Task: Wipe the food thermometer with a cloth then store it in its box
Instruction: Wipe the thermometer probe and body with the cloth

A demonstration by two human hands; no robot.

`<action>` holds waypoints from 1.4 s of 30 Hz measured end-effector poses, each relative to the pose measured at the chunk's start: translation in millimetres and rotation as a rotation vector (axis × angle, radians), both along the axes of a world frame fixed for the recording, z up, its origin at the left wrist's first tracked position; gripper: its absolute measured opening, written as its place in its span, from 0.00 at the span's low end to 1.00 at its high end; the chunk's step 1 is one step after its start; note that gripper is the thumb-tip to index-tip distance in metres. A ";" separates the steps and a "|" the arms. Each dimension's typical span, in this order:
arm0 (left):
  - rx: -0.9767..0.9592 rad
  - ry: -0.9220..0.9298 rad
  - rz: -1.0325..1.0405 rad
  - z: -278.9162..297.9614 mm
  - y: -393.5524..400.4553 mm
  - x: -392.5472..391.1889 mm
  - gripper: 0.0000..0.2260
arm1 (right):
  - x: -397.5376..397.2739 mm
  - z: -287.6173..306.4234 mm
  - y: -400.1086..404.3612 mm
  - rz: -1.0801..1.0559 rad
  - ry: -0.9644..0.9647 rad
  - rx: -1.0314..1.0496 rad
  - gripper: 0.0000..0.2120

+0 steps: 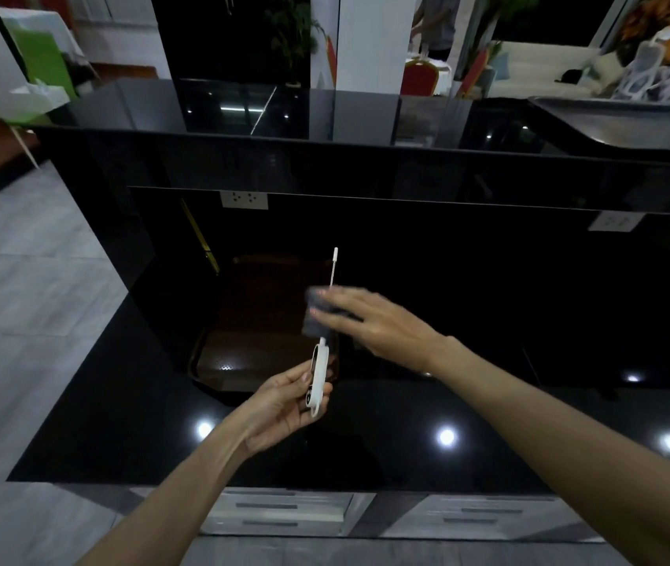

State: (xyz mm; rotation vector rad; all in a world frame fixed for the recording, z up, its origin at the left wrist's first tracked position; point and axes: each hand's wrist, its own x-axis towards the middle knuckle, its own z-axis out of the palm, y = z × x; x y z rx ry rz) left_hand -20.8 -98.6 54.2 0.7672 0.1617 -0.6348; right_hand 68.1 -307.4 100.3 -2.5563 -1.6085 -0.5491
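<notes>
A white food thermometer (318, 377) is held upright-tilted above the black counter, its thin probe (333, 266) pointing away from me. My left hand (284, 402) grips its white body from the left. My right hand (370, 320) holds a dark grey cloth (317, 312) wrapped around the lower part of the probe, just above the body. The probe's tip sticks out beyond the cloth. No thermometer box can be made out for certain.
A dark brown tray (251, 345) lies on the glossy black counter (488, 402) under the hands. Two wall sockets (244, 199) sit on the raised back ledge. A metal tray (627, 120) rests on the upper ledge at right. White drawers (284, 510) are below the counter's front edge.
</notes>
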 end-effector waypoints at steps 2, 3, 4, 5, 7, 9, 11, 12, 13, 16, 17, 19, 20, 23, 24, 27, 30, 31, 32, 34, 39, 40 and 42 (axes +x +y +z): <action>-0.004 -0.004 -0.030 1.2 2.2 -2.5 0.18 | 13.1 13.6 -2.7 -0.137 -0.034 0.162 0.32; -0.008 -0.009 -0.053 1.3 3.5 -3.5 0.18 | 19.3 19.5 -4.0 -0.226 -0.039 0.212 0.34; -0.018 -0.016 -0.081 2.0 4.5 -4.6 0.19 | 22.9 22.9 -4.3 -0.285 -0.035 0.225 0.37; -0.033 -0.020 -0.105 2.6 5.4 -5.1 0.22 | 24.2 22.4 -3.8 -0.300 -0.022 0.212 0.38; -0.061 -0.007 -0.105 3.8 5.5 -5.4 0.21 | 18.9 14.2 -0.4 -0.257 0.002 0.177 0.37; -0.072 0.023 -0.049 3.3 4.6 -4.0 0.16 | 4.1 1.7 5.0 -0.202 0.025 0.161 0.34; -0.043 0.028 0.009 2.9 5.0 -2.1 0.17 | -13.6 -9.3 9.4 -0.106 0.065 0.122 0.30; -0.009 0.011 0.035 1.5 6.1 -0.9 0.17 | -19.3 -11.5 9.2 -0.039 0.067 0.075 0.28; 0.041 -0.015 0.059 -0.5 8.0 -0.2 0.17 | -20.8 -10.4 7.5 0.026 0.052 0.027 0.27; 0.226 -0.109 0.069 -2.6 9.8 -1.1 0.16 | -7.3 9.0 3.3 0.041 -0.008 0.074 0.23; 0.303 -0.156 0.057 -2.7 8.9 -2.1 0.16 | 0.3 17.2 3.2 -0.019 -0.040 0.145 0.22; 0.450 -0.262 0.047 -2.1 3.8 -4.6 0.15 | 15.8 32.8 4.7 -0.189 -0.130 0.191 0.24; 0.499 -0.296 0.064 -2.0 0.1 -5.5 0.14 | 21.8 37.3 6.0 -0.254 -0.162 0.158 0.25; 0.572 -0.344 0.146 -3.4 -10.5 -6.1 0.14 | 25.9 30.8 8.5 -0.250 -0.168 0.018 0.24; 0.593 -0.357 0.175 -4.8 -12.2 -5.4 0.14 | 22.6 23.6 9.2 -0.213 -0.164 -0.029 0.23; 0.688 -0.414 0.232 -10.8 -14.4 -2.2 0.13 | 5.3 2.7 11.4 -0.075 -0.109 -0.164 0.23; 0.788 -0.450 0.288 -14.4 -14.8 -3.3 0.14 | 3.2 8.5 13.7 -0.007 -0.148 -0.185 0.19; 0.816 -0.459 0.300 -15.1 -15.3 -3.7 0.15 | 8.2 15.8 13.5 -0.062 -0.199 -0.132 0.17; 0.844 -0.471 0.305 -15.1 -16.2 -4.5 0.14 | 14.1 24.1 13.1 -0.144 -0.248 -0.072 0.17; 0.899 -0.500 0.329 -14.3 -19.4 -7.0 0.14 | 22.9 36.4 12.0 -0.295 -0.305 -0.024 0.17; 1.010 -0.541 0.407 -15.2 -27.0 -8.2 0.15 | 13.1 20.4 18.2 -0.231 -0.269 -0.095 0.19; 1.018 -0.538 0.419 -15.6 -27.3 -7.8 0.15 | 6.4 11.5 19.9 -0.202 -0.243 -0.116 0.17; 1.026 -0.526 0.424 -16.3 -26.5 -6.3 0.14 | -6.0 -5.2 20.7 -0.134 -0.154 -0.156 0.14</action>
